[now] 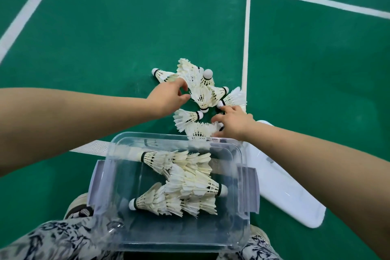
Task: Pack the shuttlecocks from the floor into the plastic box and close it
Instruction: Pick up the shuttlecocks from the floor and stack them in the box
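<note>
Several shuttlecocks [202, 95] are lying heaped on the green floor [105, 38] beyond the clear plastic box [168, 236], where more are sitting already. I am reaching my left hand [166, 97] and right hand [234, 122] into the heap, fingers loosely curled, neither gripping anything yet. Right of the box, its white lid [285, 192] is lying flat.
</note>
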The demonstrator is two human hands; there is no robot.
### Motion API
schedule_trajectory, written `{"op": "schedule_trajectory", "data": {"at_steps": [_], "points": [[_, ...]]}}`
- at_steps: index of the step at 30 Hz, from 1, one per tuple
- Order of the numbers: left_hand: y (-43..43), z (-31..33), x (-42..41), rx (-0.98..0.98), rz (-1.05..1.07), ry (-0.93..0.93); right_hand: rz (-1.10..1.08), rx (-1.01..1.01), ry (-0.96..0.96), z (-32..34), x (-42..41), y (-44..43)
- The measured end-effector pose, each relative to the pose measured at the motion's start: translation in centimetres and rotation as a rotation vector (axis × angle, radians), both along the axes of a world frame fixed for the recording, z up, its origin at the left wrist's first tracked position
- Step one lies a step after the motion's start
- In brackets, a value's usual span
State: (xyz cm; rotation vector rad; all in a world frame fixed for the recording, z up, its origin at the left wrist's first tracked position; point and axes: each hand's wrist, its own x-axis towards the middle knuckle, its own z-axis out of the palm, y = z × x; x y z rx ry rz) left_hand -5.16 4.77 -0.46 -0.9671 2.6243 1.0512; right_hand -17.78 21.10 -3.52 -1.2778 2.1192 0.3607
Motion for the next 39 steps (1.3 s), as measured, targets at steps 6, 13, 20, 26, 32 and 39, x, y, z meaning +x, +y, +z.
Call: {"op": "schedule_trajectory", "data": {"at_steps": [6, 13, 20, 26, 32, 39], "points": [[0.0, 0.0, 0.4, 0.009, -0.002, 0.006, 0.0, -0.08, 0.057, 0.3, 0.5, -0.5], [-0.5, -0.2, 0.9, 0.024, 0.017, 0.002, -0.12, -0.182, 0.042, 1.3, 0.3, -1.2], [-0.2, 0.2, 1.0, 0.03, 0.007, 0.006, -0.028, -0.267, 0.002, 1.9, 0.7, -1.4], [0.0, 0.5, 1.1, 0.043, -0.004, -0.008, 0.115, -0.2, -0.109, 1.4, 1.0, -1.2], [0.0, 0.5, 1.2, 0.061, -0.008, -0.019, 0.282, -0.135, -0.03, 1.4, 1.2, -1.7], [0.9, 1.7, 1.9, 0.019, -0.102, 0.049, 0.161, -0.314, 0.028, 4.4, -0.4, -1.7]]}}
